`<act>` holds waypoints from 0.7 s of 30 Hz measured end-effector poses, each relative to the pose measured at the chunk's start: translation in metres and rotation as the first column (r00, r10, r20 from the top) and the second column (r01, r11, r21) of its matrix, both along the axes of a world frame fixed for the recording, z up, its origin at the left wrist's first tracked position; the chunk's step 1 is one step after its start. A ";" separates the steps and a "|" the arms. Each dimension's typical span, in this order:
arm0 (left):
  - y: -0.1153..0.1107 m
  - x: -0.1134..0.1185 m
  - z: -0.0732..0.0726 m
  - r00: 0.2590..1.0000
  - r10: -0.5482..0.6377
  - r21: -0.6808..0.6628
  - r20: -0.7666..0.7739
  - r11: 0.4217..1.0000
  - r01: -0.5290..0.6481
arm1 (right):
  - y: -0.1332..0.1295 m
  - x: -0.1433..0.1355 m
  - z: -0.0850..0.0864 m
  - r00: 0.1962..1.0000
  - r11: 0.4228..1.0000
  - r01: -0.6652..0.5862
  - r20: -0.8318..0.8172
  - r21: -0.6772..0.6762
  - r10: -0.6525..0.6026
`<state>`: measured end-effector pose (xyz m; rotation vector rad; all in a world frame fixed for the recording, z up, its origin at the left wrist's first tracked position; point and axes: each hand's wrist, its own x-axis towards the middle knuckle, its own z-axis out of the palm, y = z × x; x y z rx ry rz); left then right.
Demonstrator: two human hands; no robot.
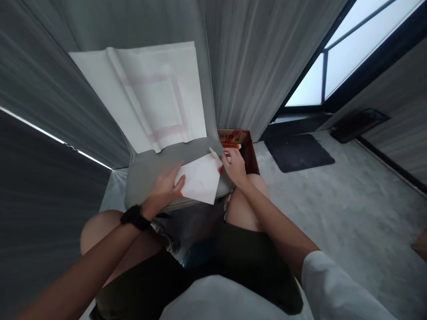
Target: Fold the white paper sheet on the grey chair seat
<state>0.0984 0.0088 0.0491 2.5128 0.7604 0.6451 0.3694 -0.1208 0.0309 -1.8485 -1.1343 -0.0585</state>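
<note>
While the left hand (165, 186) presses flat on the folded white paper sheet (200, 178), the right hand (235, 166) pinches its corner, mid-fold on the grey chair seat (147, 169); creasing likely needs firm pressure.

You get soft, dim daylight here, it comes from the window (336, 49) at top right, which is blown out to plain white w/ no detail. A thin bright strip of glare also cuts the dark curtain (40, 186) at left. Shadows are weak, deepest under the chair seat (150, 169) front edge. Wide lens bends the picture strongly at the edges. Your forearms at the bottom are blurred; the centre is approx. sharp.
</note>
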 end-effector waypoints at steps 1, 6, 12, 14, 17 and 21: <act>-0.002 0.023 0.002 1.000 -0.011 -0.055 0.009 0.998 0.012 | 0.002 0.006 -0.006 0.999 1.000 -0.019 -0.041 -0.008 0.018; -0.004 0.127 -0.007 0.993 0.118 -0.343 -0.013 0.932 -0.115 | 0.017 0.010 -0.028 0.985 0.993 -0.057 -0.168 -0.106 0.038; -0.012 0.169 -0.018 0.956 0.249 -0.312 -0.157 0.905 -0.287 | 0.021 0.012 -0.033 0.991 0.961 -0.021 -0.134 -0.277 -0.017; -0.015 0.173 -0.020 0.941 0.277 -0.252 -0.194 0.913 -0.321 | 0.020 0.012 -0.033 0.990 0.957 -0.011 -0.136 -0.289 -0.029; -0.017 0.180 -0.023 0.931 0.308 -0.172 -0.194 0.924 -0.342 | 0.021 0.013 -0.035 0.983 0.968 -0.030 -0.181 -0.250 -0.017; -0.016 0.183 -0.029 0.934 0.315 -0.175 -0.169 0.923 -0.343 | 0.019 0.016 -0.041 0.958 0.988 -0.070 -0.285 -0.137 0.028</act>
